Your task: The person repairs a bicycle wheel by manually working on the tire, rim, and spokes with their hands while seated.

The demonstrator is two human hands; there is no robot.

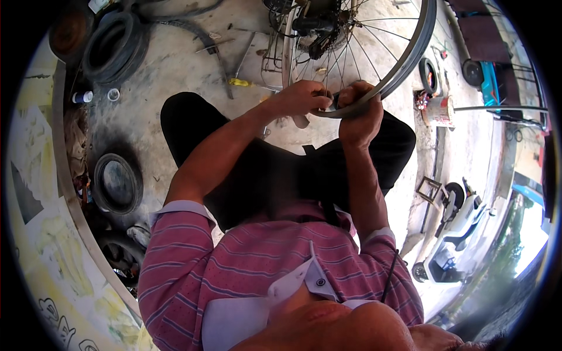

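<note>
A spoked bicycle wheel [404, 64] stands in front of me, its dark tyre showing along the right side. My right hand [359, 114] is wrapped round the near edge of the wheel, fingers curled over the rim. Close beside it on the left, my left hand [301, 98] is closed at the rim, fingertips pinched together. What those fingertips hold is too small to make out. Just below my left hand hangs a pale rounded piece [301, 121]. Between the spokes and beyond them sit the dark hub and sprockets [319, 26].
A yellow-handled tool [240, 82] lies on the concrete floor left of the wheel. Stacked tyres [114, 47] and another tyre [118, 183] line the left wall. To the right stand a bucket [438, 111], a small tyre [428, 76] and a white scooter [459, 240].
</note>
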